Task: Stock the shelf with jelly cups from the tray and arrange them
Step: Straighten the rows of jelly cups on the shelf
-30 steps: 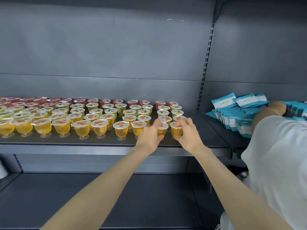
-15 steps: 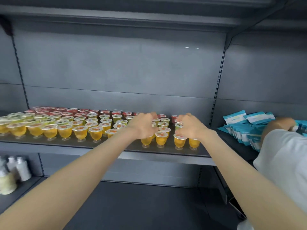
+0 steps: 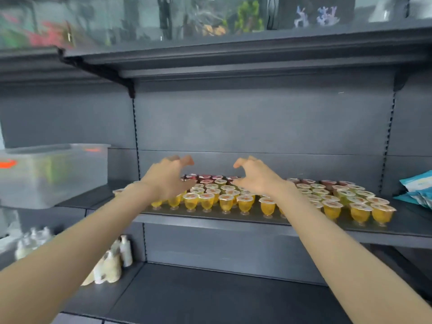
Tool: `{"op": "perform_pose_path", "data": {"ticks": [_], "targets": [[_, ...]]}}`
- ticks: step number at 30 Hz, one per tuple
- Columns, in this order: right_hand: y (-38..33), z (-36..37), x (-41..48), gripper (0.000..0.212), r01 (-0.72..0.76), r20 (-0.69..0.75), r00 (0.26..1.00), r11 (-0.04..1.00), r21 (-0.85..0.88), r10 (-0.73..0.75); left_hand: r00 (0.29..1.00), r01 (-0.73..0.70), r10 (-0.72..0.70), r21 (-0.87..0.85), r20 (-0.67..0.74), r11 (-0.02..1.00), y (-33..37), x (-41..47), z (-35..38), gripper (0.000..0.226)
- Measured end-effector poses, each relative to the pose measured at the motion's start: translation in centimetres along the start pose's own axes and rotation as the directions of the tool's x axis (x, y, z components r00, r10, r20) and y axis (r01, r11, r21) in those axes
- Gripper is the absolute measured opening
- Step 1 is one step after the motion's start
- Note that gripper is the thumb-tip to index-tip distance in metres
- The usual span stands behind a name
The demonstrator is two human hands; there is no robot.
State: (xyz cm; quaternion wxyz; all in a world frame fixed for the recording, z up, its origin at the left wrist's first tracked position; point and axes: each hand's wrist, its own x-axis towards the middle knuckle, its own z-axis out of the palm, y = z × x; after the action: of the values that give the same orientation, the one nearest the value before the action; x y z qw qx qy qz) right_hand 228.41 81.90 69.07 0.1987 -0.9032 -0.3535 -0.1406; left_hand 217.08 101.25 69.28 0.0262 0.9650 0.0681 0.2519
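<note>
Even, diffuse light is filling the dark grey shelf point(image 3: 406, 222), and the yellow jelly cups point(image 3: 244, 203) are glowing against it with only faint shadows. Motion blur is smearing the clear bin point(image 3: 53, 174), the bottles point(image 3: 112, 265) and the top edge; wide-angle distortion is bending the shelf lines.

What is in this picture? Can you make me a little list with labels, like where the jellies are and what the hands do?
shelf: dark grey metal
jelly cups: upright in rows on the shelf
colours: yellow in front, green in the middle, red at the back
left hand: raised over the cups, fingers spread, holding nothing
right hand: the same
clear box: left of the cups
blue packets: right of the cups
pale bottles: lower shelf, left
</note>
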Motion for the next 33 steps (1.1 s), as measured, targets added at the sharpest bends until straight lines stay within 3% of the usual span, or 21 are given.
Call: {"op": "perform_pose_path", "data": {"ticks": [4,12,17,33], "targets": [[-6.7,2.7,3.1,0.046,0.056,0.062,0.996,0.998,0.015,-0.057,0.999,0.043,-0.046,0.101,0.022,0.994,-6.9,-1.6,-2.3,0.054],[-12.9,8.3,12.3,0.042,0.096,0.065,0.993,0.995,0.034,-0.098,0.995,0.102,-0.102,0.052,-0.010,0.993,-18.3,2.3,-2.4,0.055],[-13.3,13.2,19.7,0.043,0.102,0.081,0.991,0.994,0.028,-0.104,0.995,0.099,-0.099,0.033,0.008,0.995,-24.0,7.6,1.2,0.054],[-10.3,25.5,39.3,0.040,0.024,0.286,0.958,1.000,-0.005,-0.021,0.945,0.106,-0.063,-0.119,0.321,0.987,-36.2,25.3,15.6,0.045]]}}
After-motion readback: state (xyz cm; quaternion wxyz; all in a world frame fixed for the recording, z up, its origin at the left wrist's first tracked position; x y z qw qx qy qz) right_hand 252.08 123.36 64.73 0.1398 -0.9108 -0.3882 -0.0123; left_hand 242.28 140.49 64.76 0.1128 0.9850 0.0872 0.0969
